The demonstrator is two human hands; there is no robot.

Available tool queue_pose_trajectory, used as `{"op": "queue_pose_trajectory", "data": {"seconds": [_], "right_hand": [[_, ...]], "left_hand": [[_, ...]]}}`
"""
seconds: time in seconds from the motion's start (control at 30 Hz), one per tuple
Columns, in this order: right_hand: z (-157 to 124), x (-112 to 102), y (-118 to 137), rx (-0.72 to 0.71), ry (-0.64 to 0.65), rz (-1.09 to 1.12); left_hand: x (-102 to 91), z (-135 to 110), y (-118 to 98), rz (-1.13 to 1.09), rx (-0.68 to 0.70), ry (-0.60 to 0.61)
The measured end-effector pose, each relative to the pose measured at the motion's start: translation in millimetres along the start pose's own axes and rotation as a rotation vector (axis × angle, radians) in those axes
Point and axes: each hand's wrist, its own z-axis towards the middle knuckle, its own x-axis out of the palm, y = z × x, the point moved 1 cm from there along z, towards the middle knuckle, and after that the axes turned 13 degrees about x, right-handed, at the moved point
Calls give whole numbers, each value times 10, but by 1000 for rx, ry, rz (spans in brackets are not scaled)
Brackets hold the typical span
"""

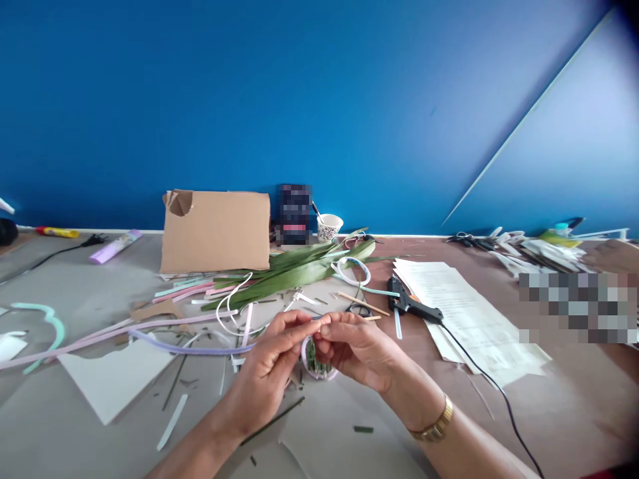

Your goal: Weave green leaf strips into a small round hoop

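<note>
My left hand (269,366) and my right hand (362,352) meet above the table, their fingertips pinched together and touching. Whatever lies between the fingertips is too small or hidden to make out. Just below them is a small round piece (319,366) with a pale purple rim and dark green strips inside it. The fingers partly cover this piece, and I cannot tell whether they touch it. A lilac strip (200,347) runs along the table to behind my left hand. Close to my forearms lie cut green leaf pieces (363,430).
Long green leaves (299,269) and coloured strips (187,289) lie behind my hands. A cardboard box (215,231) and a patterned paper cup (329,228) stand near the wall. At right are a black glue gun (414,305), its cord, and printed sheets (462,313).
</note>
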Motion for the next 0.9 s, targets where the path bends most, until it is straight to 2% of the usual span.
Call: {"op": "queue_pose_trajectory", "data": {"seconds": [0.37,0.53,0.7,0.9], "right_hand": [[-5,1,-11,-11,-18,-30],[7,20,-22,-61,17,30],[1,22,-26,-73,46,36],[-10,26,-16,-28,45,25]], "left_hand": [[-21,7,14,-5,19,0],[6,-3,21,-79,-72,-18],[21,8,-11,-123,-95,-18],[-11,7,-7,-94,-34,-7]]}}
